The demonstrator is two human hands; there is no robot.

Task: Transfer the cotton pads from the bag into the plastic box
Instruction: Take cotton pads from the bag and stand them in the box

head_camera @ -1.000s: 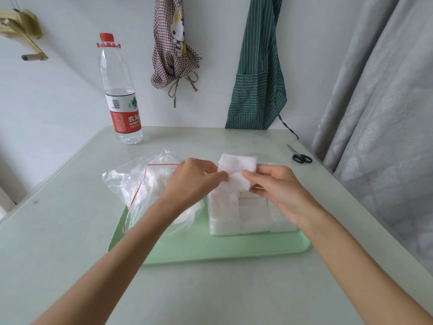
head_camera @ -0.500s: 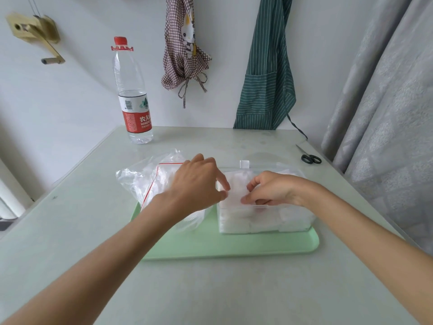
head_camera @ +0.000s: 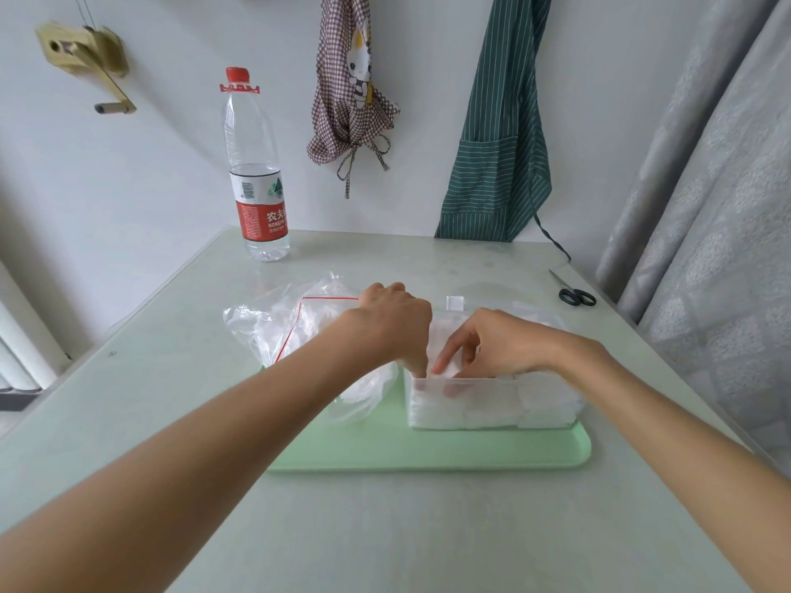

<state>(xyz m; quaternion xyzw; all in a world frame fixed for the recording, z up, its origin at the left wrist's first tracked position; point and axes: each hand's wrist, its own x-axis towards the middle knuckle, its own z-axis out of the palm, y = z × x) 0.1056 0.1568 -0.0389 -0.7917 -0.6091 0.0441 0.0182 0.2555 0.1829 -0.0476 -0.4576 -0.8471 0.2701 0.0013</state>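
Head view looks down on a pale green table, where a mint green plastic tray lies nearest. On the tray's right part stands a clear rectangular plastic box packed with white square cotton pads. Both hands reach into the box at its near left corner: the left hand points its fingers down onto the pads, the right hand curls its fingers down beside it; whether either pinches a pad I cannot tell. Left of the box, partly on the tray, lies a crumpled clear zip bag with a red seal line, white pads inside. Farther off, black scissors lie at the right and a clear water bottle with a red label stands by the wall
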